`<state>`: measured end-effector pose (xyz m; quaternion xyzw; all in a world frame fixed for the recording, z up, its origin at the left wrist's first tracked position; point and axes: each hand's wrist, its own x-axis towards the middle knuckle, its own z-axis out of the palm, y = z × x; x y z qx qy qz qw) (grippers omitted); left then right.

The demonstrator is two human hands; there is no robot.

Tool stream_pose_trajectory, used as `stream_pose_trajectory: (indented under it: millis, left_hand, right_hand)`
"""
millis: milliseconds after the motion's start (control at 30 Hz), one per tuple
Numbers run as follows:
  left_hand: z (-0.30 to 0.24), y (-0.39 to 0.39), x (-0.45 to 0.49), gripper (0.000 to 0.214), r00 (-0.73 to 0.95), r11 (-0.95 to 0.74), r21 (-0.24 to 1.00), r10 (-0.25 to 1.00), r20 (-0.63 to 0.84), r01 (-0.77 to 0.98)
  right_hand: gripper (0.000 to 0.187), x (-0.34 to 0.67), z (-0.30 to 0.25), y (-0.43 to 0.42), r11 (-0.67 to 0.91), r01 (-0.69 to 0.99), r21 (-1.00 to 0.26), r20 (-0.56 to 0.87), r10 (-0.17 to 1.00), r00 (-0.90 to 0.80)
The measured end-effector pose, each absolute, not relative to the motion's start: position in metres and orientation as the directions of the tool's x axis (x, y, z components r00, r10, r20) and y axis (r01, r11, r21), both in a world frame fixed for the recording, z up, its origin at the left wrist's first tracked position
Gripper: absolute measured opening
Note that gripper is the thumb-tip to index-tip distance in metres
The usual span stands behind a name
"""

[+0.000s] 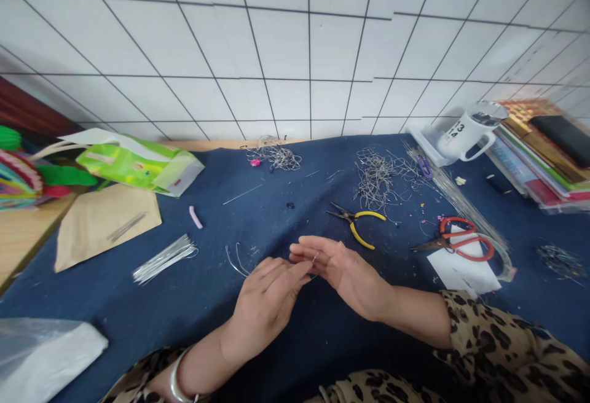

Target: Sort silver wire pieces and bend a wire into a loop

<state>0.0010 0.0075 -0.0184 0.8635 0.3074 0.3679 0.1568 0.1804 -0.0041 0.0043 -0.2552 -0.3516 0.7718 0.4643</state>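
Observation:
My left hand (270, 305) is closed, thumb and fingers pinched on a thin piece of wire (315, 258), of which only a small pinkish-silver end shows. My right hand (348, 274) lies palm-in beside it with fingers stretched out, the wire end near its fingers. Whether the two hands touch I cannot tell. Just left of the hands, bent wires (237, 260) rest on the blue cloth (207, 305). Beyond the right hand lie yellow-handled pliers (354, 222), jaws apart.
A bundle of straight wires (165, 259) and a paper envelope (87, 225) lie left. Tangled wires (378, 176) sit at the back. To the right are red-handled scissors (461, 240) on white paper (456, 268), a white mug (472, 133) and stacked books (539, 163).

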Motion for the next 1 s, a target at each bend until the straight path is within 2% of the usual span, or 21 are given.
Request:
stream_pose_trajectory:
  millis: [733, 900, 1000]
  left_hand:
    - [-0.0185, 0.0077, 0.0022, 0.029, 0.551, -0.737, 0.495, 0.675, 0.491, 0.461]
    - [-0.0164, 0.0088, 0.0042, 0.025, 0.504, -0.693, 0.534, 0.72, 0.477, 0.484]
    - [-0.0158, 0.0082, 0.0035, 0.024, 0.455, -0.661, 0.575, 0.75, 0.48, 0.483]
  right_hand:
    - [0.042, 0.1832, -0.0007, -0.004, -0.268, -0.426, -0.864, -0.066, 0.9, -0.431]
    - [0.048, 0.1835, -0.0001, -0.0069, -0.276, -0.405, -0.872, -0.09, 0.902, -0.423]
    - [0.045, 0.1814, 0.0034, -0.008, -0.253, -0.41, -0.876, -0.073, 0.911, -0.405]
